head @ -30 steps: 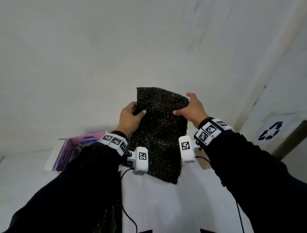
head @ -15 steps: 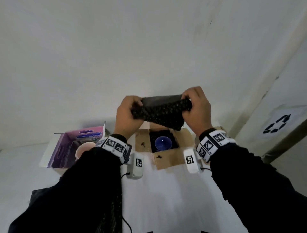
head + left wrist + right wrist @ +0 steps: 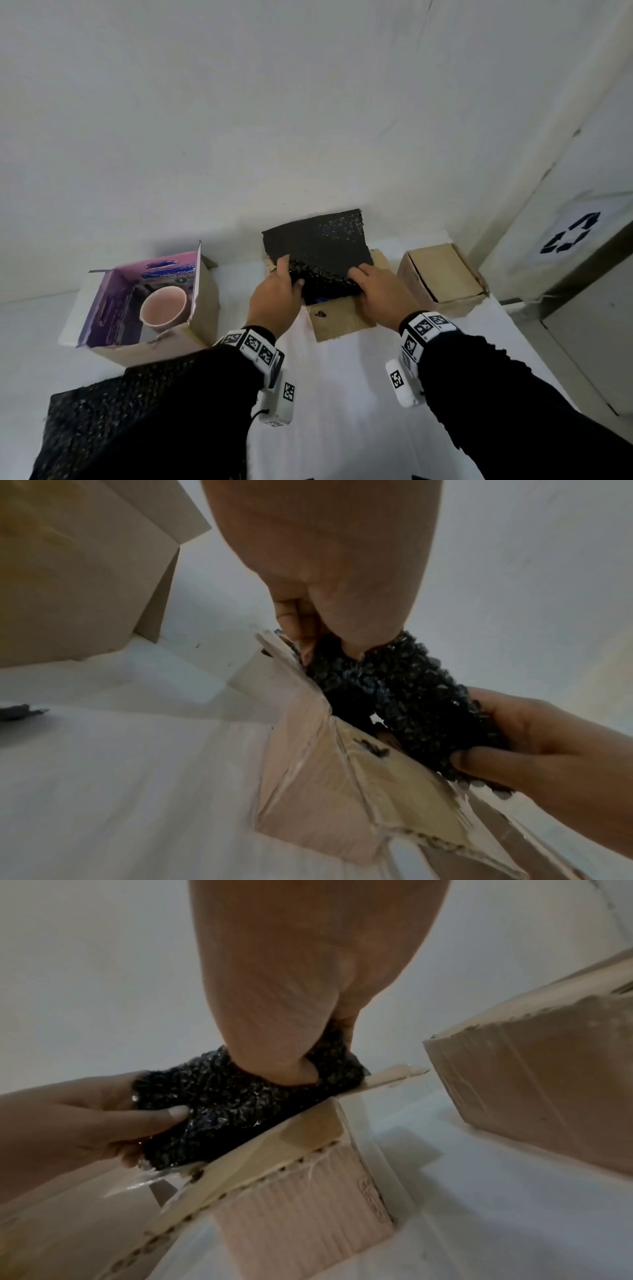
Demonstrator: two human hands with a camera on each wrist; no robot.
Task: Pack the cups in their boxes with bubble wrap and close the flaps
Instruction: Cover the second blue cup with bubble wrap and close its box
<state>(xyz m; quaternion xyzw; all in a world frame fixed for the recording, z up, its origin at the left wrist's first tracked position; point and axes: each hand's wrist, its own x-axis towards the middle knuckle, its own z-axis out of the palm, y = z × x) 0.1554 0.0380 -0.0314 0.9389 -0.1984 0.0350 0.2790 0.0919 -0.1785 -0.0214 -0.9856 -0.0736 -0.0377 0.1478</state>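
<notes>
Both hands are now working the folded sheet of black bubble wrap (image 3: 318, 253) down into the mouth of the middle cardboard box (image 3: 342, 318); half a second ago the same sheet was being held up in the air above that box, bunched between the fists, with a blue cup showing inside. That cup is now almost wholly hidden: only a sliver of blue is peeking out under the wrap's near edge.

The left hand (image 3: 274, 301) is gripping the wrap's left edge, thumb pressing on top and fingers curling underneath, as the right wrist view shows. The right hand (image 3: 380, 294) is pinching the right edge just inside the box's flap, its thumb digging into the bubbles in the left wrist view.

This probably means the padding step for this box is nearly finished, with its flaps still standing open and waiting to be folded.

To the left, a pink cup (image 3: 164, 310) is sitting uncovered in the open purple-lined box (image 3: 113, 308), while another black sheet (image 3: 102, 421) is lying on the white table (image 3: 342, 411) nearby. The brown box on the right (image 3: 445, 281) is looking closed.
</notes>
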